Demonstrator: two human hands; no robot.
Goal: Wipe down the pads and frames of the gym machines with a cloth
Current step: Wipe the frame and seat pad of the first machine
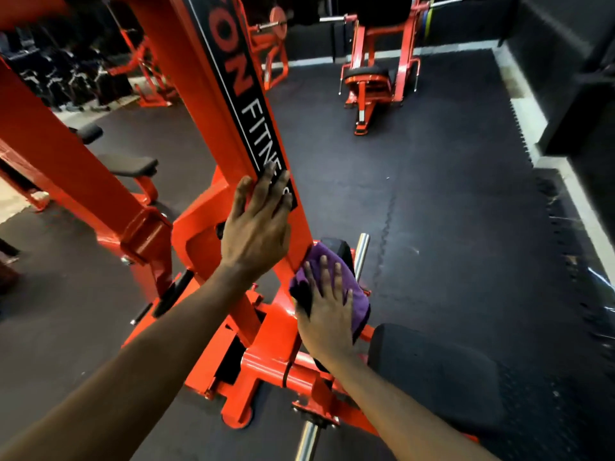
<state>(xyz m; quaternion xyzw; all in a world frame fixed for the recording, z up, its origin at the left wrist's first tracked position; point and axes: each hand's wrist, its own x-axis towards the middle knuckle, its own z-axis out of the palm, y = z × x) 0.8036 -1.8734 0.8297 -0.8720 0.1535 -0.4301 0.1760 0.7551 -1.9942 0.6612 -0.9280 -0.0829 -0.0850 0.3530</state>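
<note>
Dark rubber floor mats (432, 194) are laid across the ground and joined along jagged interlocking seams. A pale strip of bare floor (519, 104) is seen along their right edge, beside a dark wall (565, 44). Coloured weight plates (428, 16) are hung at the top right, and an orange plate (278, 23) is seen further left.

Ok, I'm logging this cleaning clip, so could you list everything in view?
frame: one, orange with black lettered strip, centre
cloth: one, purple, against the frame's lower right
seat pad: one, black, lower right
bench pad: one, black, left
pegs: two, silver, one beside the cloth, one at the bottom edge
far machines: several, orange, along the back
floor mats: many, dark grey, throughout
left hand: one, flat on the frame's strip
right hand: one, pressing flat on the cloth
</note>
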